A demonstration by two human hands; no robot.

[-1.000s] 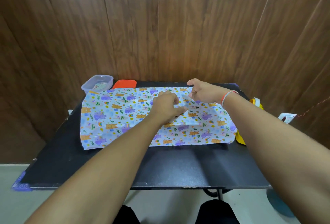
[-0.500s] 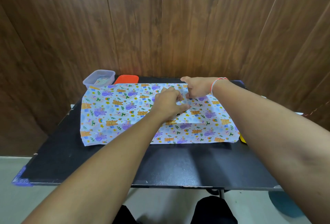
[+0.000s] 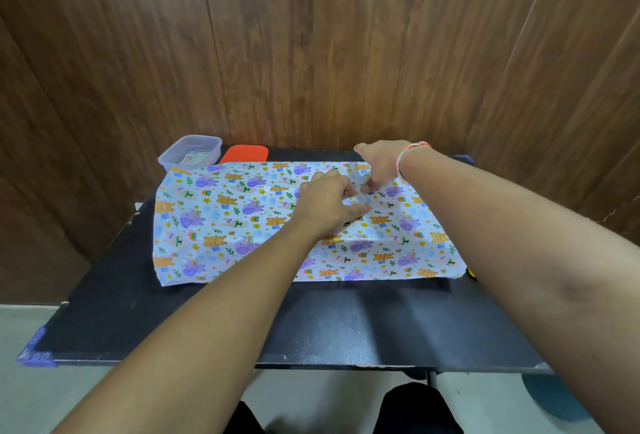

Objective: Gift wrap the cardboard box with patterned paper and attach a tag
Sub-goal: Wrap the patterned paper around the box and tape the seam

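Observation:
A sheet of patterned paper (image 3: 225, 226), pale blue with bears and purple animals, lies spread over the far half of the black table (image 3: 311, 323). It bulges on the right, as if draped over something; no cardboard box shows. My left hand (image 3: 325, 203) rests on the paper near its middle, fingers curled and pinching a fold. Just beyond it, my right hand (image 3: 379, 165), a red-and-white band at its wrist, pinches the paper near the far edge. No tag can be made out.
A clear plastic tub (image 3: 190, 153) with small items stands at the table's far left corner, an orange lid (image 3: 244, 154) beside it. A yellow thing (image 3: 471, 272) peeks out at the paper's right edge. Wood panelling rises right behind the table.
My right hand has drawn in toward my left hand, fingers now down on the paper. My left hand has hardly moved. The camera has tilted slightly.

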